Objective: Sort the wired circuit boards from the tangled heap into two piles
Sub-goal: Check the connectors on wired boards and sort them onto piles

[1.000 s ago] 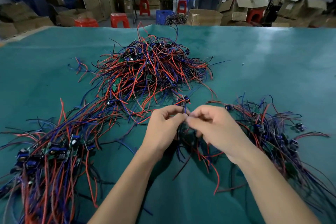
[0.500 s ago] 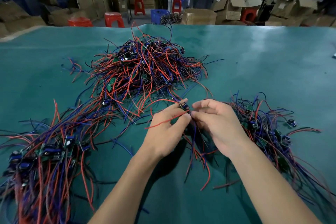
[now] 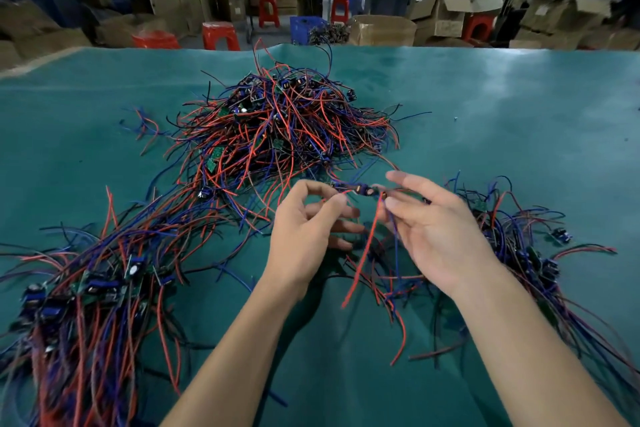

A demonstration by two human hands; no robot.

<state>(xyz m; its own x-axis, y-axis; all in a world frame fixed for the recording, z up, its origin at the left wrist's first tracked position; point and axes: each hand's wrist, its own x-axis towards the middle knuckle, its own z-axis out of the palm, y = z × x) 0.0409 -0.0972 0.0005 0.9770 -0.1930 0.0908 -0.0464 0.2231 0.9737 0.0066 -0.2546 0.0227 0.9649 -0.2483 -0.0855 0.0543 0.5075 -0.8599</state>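
Both hands are up over the green table [image 3: 519, 135], w/ one small wired board [image 3: 362, 189] between them. Half a sec ago the hands were pressed close, fingertip to fingertip. Now they are pulled apart a bit and the board shows in the gap.

Left hand [image 3: 308, 229]: thumb and first finger pinch a red wire end right by the board; other fingers curl loose below. Right hand [image 3: 440, 229]: a lot more open than before, fingers spread and pretty straight. A long red wire [image 3: 363, 253] and a blue one hang down from near its lower fingers. Can't tell if the right hand really grips them or they just rest on it.

The big tangled heap [image 3: 284, 135] sits further back in the middle, red, blue and black wires w/ little green boards in it. One sorted pile [image 3: 90, 291] lies at the near left, wires trailing toward the front. The other pile [image 3: 526, 253] lies at the right, just behind the right hand. Heap and both piles look the same as before.

Back of the room: boxes [image 3: 381, 29], red stools [image 3: 220, 35], ppl working.
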